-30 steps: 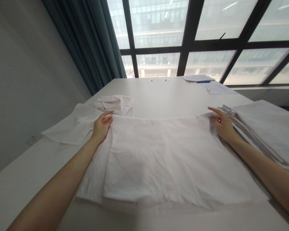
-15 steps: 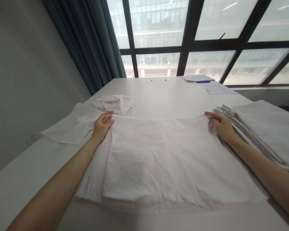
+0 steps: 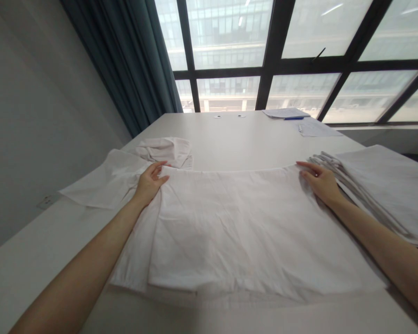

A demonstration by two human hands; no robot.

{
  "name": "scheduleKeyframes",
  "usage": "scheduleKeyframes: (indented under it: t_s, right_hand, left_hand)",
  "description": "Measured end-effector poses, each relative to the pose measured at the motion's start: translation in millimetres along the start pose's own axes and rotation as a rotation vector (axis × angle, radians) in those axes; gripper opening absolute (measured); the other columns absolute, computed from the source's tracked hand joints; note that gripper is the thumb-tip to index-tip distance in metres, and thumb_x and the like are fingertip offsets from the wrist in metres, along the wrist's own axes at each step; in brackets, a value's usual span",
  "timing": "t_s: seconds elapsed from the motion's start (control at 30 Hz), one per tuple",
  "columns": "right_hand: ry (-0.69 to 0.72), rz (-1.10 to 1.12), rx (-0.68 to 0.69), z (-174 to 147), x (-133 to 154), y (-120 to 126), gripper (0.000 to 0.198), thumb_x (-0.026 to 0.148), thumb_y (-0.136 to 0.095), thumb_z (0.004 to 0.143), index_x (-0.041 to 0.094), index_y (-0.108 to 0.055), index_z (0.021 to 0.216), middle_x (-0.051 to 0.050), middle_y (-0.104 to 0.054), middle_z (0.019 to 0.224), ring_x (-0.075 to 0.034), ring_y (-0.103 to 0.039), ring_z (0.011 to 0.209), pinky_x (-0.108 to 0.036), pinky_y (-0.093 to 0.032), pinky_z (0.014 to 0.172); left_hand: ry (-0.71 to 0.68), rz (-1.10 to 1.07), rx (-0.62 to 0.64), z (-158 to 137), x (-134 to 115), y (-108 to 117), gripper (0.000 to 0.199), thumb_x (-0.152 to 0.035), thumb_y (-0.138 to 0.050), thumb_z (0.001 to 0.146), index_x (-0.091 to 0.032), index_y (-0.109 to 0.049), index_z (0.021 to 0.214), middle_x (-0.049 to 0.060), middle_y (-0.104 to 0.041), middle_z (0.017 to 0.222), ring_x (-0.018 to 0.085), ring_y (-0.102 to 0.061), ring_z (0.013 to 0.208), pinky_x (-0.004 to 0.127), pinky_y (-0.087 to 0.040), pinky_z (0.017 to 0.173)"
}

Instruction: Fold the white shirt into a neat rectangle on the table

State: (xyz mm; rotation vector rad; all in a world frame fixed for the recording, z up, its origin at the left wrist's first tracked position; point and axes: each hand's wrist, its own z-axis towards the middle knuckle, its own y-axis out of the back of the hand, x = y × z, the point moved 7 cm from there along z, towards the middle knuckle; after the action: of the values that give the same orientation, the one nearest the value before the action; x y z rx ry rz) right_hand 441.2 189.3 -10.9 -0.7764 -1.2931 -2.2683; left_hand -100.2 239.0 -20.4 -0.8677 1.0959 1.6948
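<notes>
A white cloth [image 3: 230, 227], folded over in layers, lies spread on the white table in front of me. Its left side shows a second layer sticking out from under the top one. At the far left corner, my left hand [image 3: 149, 184] grips the folded edge, thumb on top and fingers at the far side. The far right corner is between the thumb and fingers of my right hand [image 3: 321, 182], its index finger stretched along the edge. Light creases run across the middle of the cloth.
Crumpled white cloth [image 3: 107, 181] lies at the left, with another bunched piece [image 3: 165, 149] behind it. A stack of folded white cloths [image 3: 386, 185] stands close to my right forearm. Papers [image 3: 285, 112] and a blue pen [image 3: 294, 118] rest at the table's [image 3: 226, 139] far end.
My left hand has shifted slightly to the right along the far edge of the cloth. The right hand and the cloth have hardly moved.
</notes>
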Motion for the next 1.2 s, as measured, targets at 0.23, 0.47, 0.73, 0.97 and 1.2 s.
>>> scheduleKeyframes:
  t_s: [0.23, 0.47, 0.73, 0.97, 1.2]
  right_hand:
    - [0.013, 0.007, 0.004, 2, -4, -1, 0.044, 0.037, -0.056, 0.077, 0.022, -0.07, 0.116, -0.004, -0.066, 0.074, -0.021, -0.052, 0.057, -0.035, -0.041, 0.053]
    - [0.014, 0.054, -0.02, 4, -7, -3, 0.045, 0.035, -0.057, 0.076, 0.023, -0.067, 0.118, -0.008, -0.071, 0.097, -0.029, -0.063, 0.085, -0.041, -0.05, 0.074]
    - [-0.008, 0.122, -0.034, 5, -9, -3, 0.044, 0.033, -0.059, 0.075, 0.028, -0.064, 0.118, -0.01, -0.068, 0.112, -0.033, -0.062, 0.107, -0.044, -0.053, 0.083]
    - [-0.019, 0.142, -0.055, 8, -16, -2, 0.041, 0.031, -0.057, 0.077, 0.025, -0.064, 0.117, -0.012, -0.069, 0.109, -0.031, -0.064, 0.105, -0.045, -0.051, 0.087]
    - [-0.029, 0.154, -0.08, 6, -16, -1, 0.04, 0.033, -0.057, 0.077, 0.025, -0.066, 0.115, -0.011, -0.069, 0.107, -0.032, -0.063, 0.104, -0.044, -0.05, 0.087]
  left_hand:
    - [-0.021, 0.021, -0.016, 1, 1, 1, 0.052, -0.029, -0.072, 0.063, -0.017, -0.061, 0.112, 0.011, -0.066, 0.121, 0.025, -0.059, 0.117, 0.039, -0.046, 0.101]
    - [-0.038, 0.071, -0.024, 2, 2, 2, 0.048, -0.031, -0.07, 0.067, -0.016, -0.062, 0.111, 0.011, -0.066, 0.12, 0.024, -0.057, 0.12, 0.04, -0.039, 0.108]
    - [-0.044, 0.055, -0.007, 2, 3, 0, 0.046, -0.031, -0.068, 0.067, -0.016, -0.062, 0.11, 0.011, -0.066, 0.121, 0.025, -0.056, 0.121, 0.041, -0.038, 0.11]
    - [-0.072, 0.056, -0.014, 3, 2, 1, 0.041, -0.031, -0.065, 0.067, -0.017, -0.064, 0.106, 0.01, -0.066, 0.12, 0.025, -0.057, 0.119, 0.041, -0.036, 0.11]
    - [-0.066, 0.14, -0.029, 1, -3, 2, 0.038, -0.029, -0.063, 0.069, -0.016, -0.065, 0.105, 0.009, -0.067, 0.119, 0.023, -0.058, 0.117, 0.038, -0.037, 0.11]
